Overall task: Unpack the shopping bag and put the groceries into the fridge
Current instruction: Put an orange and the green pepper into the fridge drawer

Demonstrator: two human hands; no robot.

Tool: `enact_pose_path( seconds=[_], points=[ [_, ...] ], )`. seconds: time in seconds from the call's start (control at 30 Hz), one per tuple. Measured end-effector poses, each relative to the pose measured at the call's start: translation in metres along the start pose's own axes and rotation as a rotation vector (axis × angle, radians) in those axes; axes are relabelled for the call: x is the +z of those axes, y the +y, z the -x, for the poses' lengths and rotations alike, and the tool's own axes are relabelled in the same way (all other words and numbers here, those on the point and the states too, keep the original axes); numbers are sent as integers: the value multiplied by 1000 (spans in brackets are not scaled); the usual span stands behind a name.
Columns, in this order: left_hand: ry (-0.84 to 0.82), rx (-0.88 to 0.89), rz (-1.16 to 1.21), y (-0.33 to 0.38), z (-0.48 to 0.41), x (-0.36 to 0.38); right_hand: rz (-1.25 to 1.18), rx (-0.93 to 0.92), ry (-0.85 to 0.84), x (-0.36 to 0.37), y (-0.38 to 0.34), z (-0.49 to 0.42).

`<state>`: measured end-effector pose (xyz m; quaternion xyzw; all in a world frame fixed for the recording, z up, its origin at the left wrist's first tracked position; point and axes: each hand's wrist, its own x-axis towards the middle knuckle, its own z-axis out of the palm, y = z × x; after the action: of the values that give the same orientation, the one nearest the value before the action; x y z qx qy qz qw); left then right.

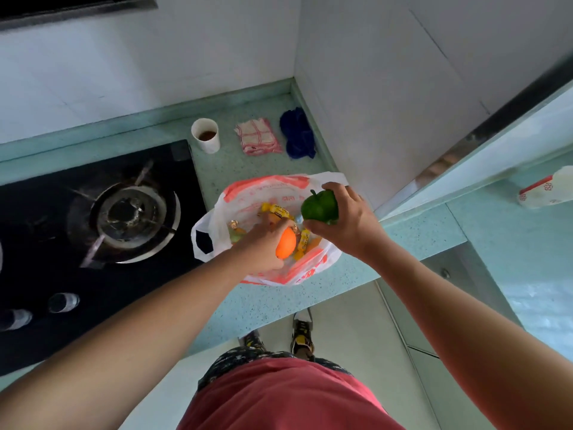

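A white and orange plastic shopping bag lies open on the pale green counter, near its front edge. Inside it I see several yellow wrapped sweets and other small items. My left hand reaches into the bag and holds an orange fruit. Just above the bag's right side, my right hand grips a green bell pepper with its stem up.
A black gas hob with a burner fills the counter's left. Behind the bag stand a paper cup, a checked cloth and a blue cloth. White walls meet at the corner. A carton lies at the right edge.
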<state>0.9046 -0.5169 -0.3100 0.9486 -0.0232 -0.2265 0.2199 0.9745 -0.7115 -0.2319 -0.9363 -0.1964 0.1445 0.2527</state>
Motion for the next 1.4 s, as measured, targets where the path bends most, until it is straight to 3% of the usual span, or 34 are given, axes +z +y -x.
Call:
enact_pose_path(
  seconds=[0.27, 0.7, 1.07, 1.4],
  points=[
    [283, -231, 462, -23, 43, -51, -94, -107, 13, 2, -42, -23],
    [657, -428, 502, -60, 143, -60, -103, -350, -169, 29, -123, -33],
    [948, -897, 686, -3, 241, 25, -126, -730, -539, 70, -165, 6],
    [1225, -1335, 764, 93, 376, 147, -30, -1078, -881, 130, -209, 145]
  ],
)
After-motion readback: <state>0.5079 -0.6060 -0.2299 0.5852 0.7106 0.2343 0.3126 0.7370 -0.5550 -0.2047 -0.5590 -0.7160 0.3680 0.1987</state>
